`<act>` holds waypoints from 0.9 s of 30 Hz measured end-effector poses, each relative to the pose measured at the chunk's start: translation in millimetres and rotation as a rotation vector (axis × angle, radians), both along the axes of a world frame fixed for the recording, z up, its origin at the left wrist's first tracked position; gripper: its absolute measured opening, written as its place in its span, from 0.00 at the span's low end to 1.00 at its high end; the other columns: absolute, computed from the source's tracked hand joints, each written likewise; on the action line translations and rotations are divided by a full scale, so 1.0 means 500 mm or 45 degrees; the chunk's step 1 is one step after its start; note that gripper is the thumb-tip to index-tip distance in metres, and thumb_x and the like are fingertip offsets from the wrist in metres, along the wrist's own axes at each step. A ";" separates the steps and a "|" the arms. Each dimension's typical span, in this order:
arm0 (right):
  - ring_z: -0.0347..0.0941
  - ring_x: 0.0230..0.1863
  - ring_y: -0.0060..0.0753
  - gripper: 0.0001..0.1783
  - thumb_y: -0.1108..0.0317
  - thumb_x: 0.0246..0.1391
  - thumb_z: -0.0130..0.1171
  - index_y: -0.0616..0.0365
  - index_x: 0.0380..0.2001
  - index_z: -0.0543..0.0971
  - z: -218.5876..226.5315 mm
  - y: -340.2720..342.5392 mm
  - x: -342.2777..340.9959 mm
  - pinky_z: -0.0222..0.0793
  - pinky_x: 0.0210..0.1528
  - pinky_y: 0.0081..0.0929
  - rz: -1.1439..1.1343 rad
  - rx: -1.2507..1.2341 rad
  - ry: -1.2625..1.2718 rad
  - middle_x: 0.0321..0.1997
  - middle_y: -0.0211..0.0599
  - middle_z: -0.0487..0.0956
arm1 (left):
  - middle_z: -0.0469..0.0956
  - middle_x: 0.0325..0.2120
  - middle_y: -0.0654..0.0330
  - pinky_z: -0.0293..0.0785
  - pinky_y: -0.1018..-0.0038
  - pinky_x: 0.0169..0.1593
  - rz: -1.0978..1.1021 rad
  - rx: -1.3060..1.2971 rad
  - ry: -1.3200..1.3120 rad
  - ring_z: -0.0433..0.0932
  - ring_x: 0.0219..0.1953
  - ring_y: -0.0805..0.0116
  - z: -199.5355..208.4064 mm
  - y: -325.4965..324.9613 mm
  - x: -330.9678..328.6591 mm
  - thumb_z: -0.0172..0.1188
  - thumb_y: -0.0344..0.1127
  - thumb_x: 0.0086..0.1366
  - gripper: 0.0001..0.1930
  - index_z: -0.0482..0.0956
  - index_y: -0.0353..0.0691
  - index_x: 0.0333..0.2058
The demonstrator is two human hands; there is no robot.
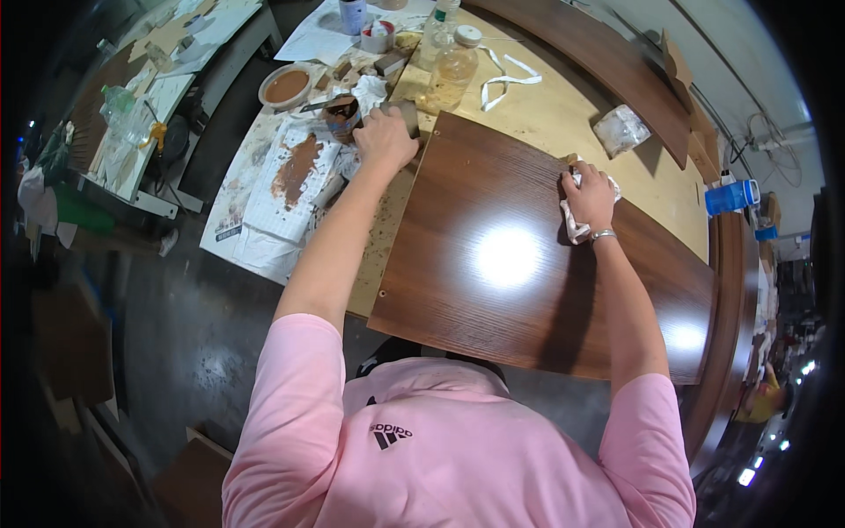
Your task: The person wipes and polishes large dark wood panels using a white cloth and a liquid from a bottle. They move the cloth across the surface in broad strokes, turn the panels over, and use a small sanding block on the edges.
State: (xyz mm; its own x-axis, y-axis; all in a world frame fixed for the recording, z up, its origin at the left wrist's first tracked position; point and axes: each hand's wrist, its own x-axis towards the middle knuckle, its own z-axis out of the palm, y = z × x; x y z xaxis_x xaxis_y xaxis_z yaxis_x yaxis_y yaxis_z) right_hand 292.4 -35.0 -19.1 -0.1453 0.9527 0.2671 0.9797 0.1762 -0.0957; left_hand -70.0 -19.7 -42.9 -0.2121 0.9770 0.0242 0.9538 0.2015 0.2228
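My right hand [591, 195] is closed on a crumpled white cloth [576, 231], pressing it onto a glossy dark brown wood-grain panel [458, 202] near its far edge. Just past the panel's left corner, my left hand [385, 141] has its fingers curled on a grey-brown block [406, 117], partly hidden by the hand. Close beside that hand stands an open tin [341, 123] with brown stuff in it, a flat blade lying across its top. Left of the tin, brown paste [297, 169] is smeared over white paper.
A round tub of brown paste [286, 86] sits at the back left. Clear plastic bottles [452, 72], a white strap [506, 79] and a plastic-wrapped packet [621, 130] lie beyond the panel. A blue bottle [732, 197] is at the right; a long brown board [581, 53] runs along the back.
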 end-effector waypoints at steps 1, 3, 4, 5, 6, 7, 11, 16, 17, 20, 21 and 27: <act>0.74 0.48 0.50 0.20 0.52 0.57 0.54 0.52 0.47 0.79 -0.001 0.001 0.000 0.64 0.55 0.45 -0.010 -0.006 -0.012 0.43 0.41 0.81 | 0.73 0.49 0.44 0.73 0.51 0.51 -0.011 0.017 -0.005 0.74 0.54 0.47 0.000 -0.008 -0.001 0.68 0.52 0.55 0.33 0.72 0.33 0.51; 0.74 0.48 0.49 0.21 0.51 0.57 0.54 0.51 0.47 0.79 -0.002 -0.001 -0.004 0.64 0.55 0.45 -0.028 -0.023 -0.030 0.43 0.40 0.81 | 0.73 0.50 0.44 0.74 0.52 0.51 0.007 0.004 0.034 0.74 0.54 0.47 0.001 -0.008 0.001 0.68 0.54 0.55 0.33 0.72 0.33 0.51; 0.74 0.48 0.49 0.21 0.51 0.57 0.54 0.51 0.47 0.79 -0.003 0.003 -0.005 0.64 0.55 0.45 -0.011 -0.022 -0.035 0.43 0.40 0.81 | 0.73 0.50 0.43 0.74 0.52 0.51 0.017 -0.005 0.078 0.74 0.55 0.46 0.002 -0.005 -0.002 0.67 0.56 0.56 0.34 0.72 0.34 0.51; 0.74 0.48 0.49 0.21 0.51 0.58 0.54 0.51 0.47 0.79 -0.007 0.008 -0.006 0.64 0.56 0.45 -0.007 -0.024 -0.029 0.44 0.40 0.81 | 0.73 0.51 0.45 0.73 0.54 0.53 0.033 -0.006 0.094 0.74 0.54 0.46 -0.001 0.001 -0.008 0.67 0.55 0.56 0.33 0.72 0.36 0.52; 0.73 0.49 0.49 0.21 0.51 0.58 0.53 0.51 0.48 0.79 -0.011 0.007 -0.003 0.64 0.56 0.45 -0.016 -0.030 -0.026 0.44 0.40 0.81 | 0.73 0.51 0.45 0.73 0.54 0.53 0.037 -0.011 0.085 0.74 0.54 0.46 0.004 -0.008 -0.009 0.67 0.55 0.56 0.33 0.72 0.36 0.52; 0.73 0.49 0.49 0.20 0.52 0.58 0.53 0.51 0.48 0.79 -0.018 0.008 -0.002 0.64 0.57 0.46 -0.010 -0.007 -0.037 0.45 0.39 0.81 | 0.73 0.51 0.45 0.73 0.54 0.54 0.091 0.005 -0.032 0.74 0.55 0.46 0.011 -0.014 -0.013 0.67 0.53 0.56 0.32 0.72 0.37 0.52; 0.73 0.50 0.49 0.20 0.53 0.58 0.54 0.52 0.48 0.80 -0.020 0.006 -0.004 0.63 0.58 0.45 0.000 -0.004 -0.019 0.45 0.39 0.81 | 0.74 0.53 0.46 0.73 0.63 0.54 -0.146 0.356 -1.131 0.76 0.52 0.51 0.013 -0.111 -0.119 0.66 0.42 0.51 0.32 0.71 0.35 0.54; 0.72 0.51 0.50 0.20 0.54 0.57 0.54 0.54 0.47 0.80 -0.007 -0.004 0.001 0.61 0.61 0.45 -0.039 0.007 -0.018 0.45 0.41 0.81 | 0.70 0.61 0.48 0.62 0.57 0.64 -0.811 0.174 -1.021 0.69 0.62 0.50 0.084 -0.510 -0.178 0.61 0.31 0.46 0.33 0.77 0.42 0.57; 0.72 0.52 0.50 0.20 0.55 0.57 0.54 0.55 0.47 0.80 -0.009 -0.001 -0.001 0.61 0.61 0.45 -0.035 0.012 0.003 0.45 0.41 0.81 | 0.69 0.62 0.47 0.62 0.56 0.64 -0.852 0.117 -1.030 0.69 0.61 0.48 0.093 -0.563 -0.161 0.61 0.30 0.45 0.33 0.78 0.44 0.56; 0.72 0.51 0.50 0.20 0.55 0.57 0.54 0.56 0.46 0.81 -0.013 0.000 0.001 0.61 0.61 0.45 -0.049 0.030 -0.010 0.45 0.41 0.81 | 0.67 0.63 0.45 0.62 0.55 0.63 -0.913 0.124 -0.983 0.69 0.60 0.47 0.080 -0.534 -0.139 0.60 0.29 0.42 0.35 0.79 0.46 0.55; 0.72 0.51 0.50 0.20 0.55 0.57 0.54 0.56 0.46 0.81 -0.013 0.000 0.003 0.61 0.61 0.45 -0.048 0.031 -0.008 0.45 0.41 0.81 | 0.67 0.63 0.44 0.62 0.54 0.62 -0.931 0.191 -0.916 0.70 0.59 0.46 0.070 -0.493 -0.136 0.60 0.28 0.40 0.35 0.79 0.45 0.54; 0.73 0.50 0.49 0.18 0.56 0.56 0.55 0.55 0.44 0.81 -0.011 0.005 -0.020 0.61 0.59 0.44 -0.049 0.004 0.037 0.44 0.40 0.81 | 0.69 0.61 0.46 0.60 0.59 0.66 -0.730 0.360 -1.079 0.68 0.60 0.46 -0.001 -0.084 -0.089 0.56 0.28 0.42 0.36 0.78 0.51 0.57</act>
